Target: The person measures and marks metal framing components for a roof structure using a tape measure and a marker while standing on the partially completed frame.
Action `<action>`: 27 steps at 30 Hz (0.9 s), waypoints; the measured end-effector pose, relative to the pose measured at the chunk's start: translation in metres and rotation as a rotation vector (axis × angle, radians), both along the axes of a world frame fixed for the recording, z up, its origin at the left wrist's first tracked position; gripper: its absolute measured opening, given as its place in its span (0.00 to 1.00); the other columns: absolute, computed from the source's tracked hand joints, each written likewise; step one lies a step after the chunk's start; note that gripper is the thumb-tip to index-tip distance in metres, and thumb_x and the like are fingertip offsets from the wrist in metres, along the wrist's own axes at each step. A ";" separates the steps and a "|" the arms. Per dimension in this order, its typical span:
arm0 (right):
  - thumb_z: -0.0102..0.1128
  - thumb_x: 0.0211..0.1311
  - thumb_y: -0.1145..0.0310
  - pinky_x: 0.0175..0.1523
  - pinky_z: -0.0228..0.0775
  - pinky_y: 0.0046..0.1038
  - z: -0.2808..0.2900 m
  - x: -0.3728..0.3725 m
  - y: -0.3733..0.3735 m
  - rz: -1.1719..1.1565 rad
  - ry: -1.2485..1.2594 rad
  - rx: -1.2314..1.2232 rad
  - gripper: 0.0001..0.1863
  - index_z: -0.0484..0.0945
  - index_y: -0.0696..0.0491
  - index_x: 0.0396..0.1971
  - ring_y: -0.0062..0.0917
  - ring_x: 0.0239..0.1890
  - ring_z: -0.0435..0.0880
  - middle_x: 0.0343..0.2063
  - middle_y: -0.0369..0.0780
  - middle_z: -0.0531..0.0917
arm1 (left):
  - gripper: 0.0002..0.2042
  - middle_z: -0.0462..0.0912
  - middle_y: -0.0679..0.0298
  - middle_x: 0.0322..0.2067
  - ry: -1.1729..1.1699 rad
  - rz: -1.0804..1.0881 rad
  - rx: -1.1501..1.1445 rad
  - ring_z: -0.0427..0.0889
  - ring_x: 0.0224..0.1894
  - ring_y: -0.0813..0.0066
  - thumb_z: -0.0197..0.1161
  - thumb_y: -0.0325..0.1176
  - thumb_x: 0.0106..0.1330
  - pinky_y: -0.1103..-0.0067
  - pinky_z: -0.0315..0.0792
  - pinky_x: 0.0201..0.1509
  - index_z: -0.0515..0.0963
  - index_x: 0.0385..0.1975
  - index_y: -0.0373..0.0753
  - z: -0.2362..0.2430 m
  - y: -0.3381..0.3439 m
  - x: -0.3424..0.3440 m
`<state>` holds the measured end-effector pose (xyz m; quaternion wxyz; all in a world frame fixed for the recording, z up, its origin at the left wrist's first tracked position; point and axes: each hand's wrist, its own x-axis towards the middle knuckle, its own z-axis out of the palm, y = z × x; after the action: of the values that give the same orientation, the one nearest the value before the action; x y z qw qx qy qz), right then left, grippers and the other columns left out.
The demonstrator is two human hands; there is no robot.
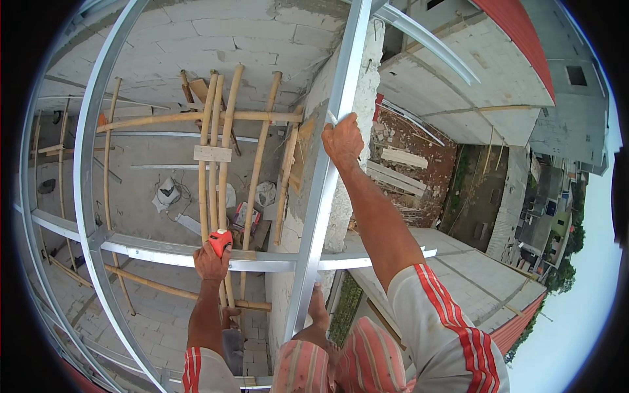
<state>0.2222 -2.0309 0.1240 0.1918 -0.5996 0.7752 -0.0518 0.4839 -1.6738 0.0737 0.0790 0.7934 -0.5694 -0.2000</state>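
Observation:
My left hand (210, 263) is closed around a red tape measure (221, 243), resting at a silvery metal crossbar (157, 253). No drawn-out blade can be made out. Further up and to the right, my right hand (343, 139) grips the edge of a long metal roof beam (313, 229) that runs from the top of the view down towards my legs. The crossbar meets this beam below my right hand. My fingertips on the beam's far side are hidden.
Below the frame, bamboo poles (215, 150) form a scaffold above a grey floor (147, 187) with a whitish sack (166, 194). A rough block wall (357, 124) runs beside the beam. Another metal beam (85, 144) stands left. My bare foot (319, 306) is beside the beam, high above ground.

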 end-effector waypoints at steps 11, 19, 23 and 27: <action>0.59 0.54 0.66 0.45 0.73 0.43 0.003 0.003 -0.004 -0.045 0.027 0.037 0.19 0.64 0.60 0.39 0.45 0.41 0.80 0.36 0.50 0.77 | 0.24 0.78 0.51 0.27 -0.024 0.000 0.019 0.77 0.33 0.52 0.60 0.51 0.58 0.63 0.64 0.45 0.67 0.35 0.32 -0.006 0.006 0.003; 0.59 0.54 0.67 0.46 0.72 0.44 0.005 0.004 -0.005 -0.045 0.014 0.052 0.19 0.63 0.61 0.39 0.47 0.41 0.80 0.36 0.52 0.77 | 0.25 0.78 0.51 0.28 -0.041 0.014 0.032 0.77 0.34 0.52 0.61 0.51 0.57 0.63 0.64 0.48 0.68 0.37 0.31 -0.007 0.008 0.003; 0.59 0.55 0.64 0.46 0.72 0.45 0.006 -0.003 -0.011 0.002 -0.023 0.130 0.21 0.63 0.62 0.39 0.49 0.40 0.80 0.35 0.54 0.78 | 0.25 0.77 0.51 0.28 -0.029 0.024 0.035 0.77 0.34 0.50 0.60 0.51 0.58 0.62 0.64 0.47 0.67 0.37 0.32 -0.007 0.009 0.003; 0.62 0.54 0.54 0.47 0.72 0.44 0.014 -0.013 -0.026 0.066 -0.047 0.259 0.30 0.63 0.64 0.43 0.49 0.42 0.80 0.35 0.54 0.78 | 0.23 0.77 0.50 0.27 0.021 0.036 -0.011 0.76 0.33 0.50 0.59 0.51 0.59 0.62 0.63 0.46 0.68 0.35 0.33 -0.006 0.008 0.003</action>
<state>0.2093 -2.0566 0.1381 0.2871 -0.5936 0.7507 0.0409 0.4871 -1.6662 0.0680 0.0928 0.8010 -0.5551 -0.2038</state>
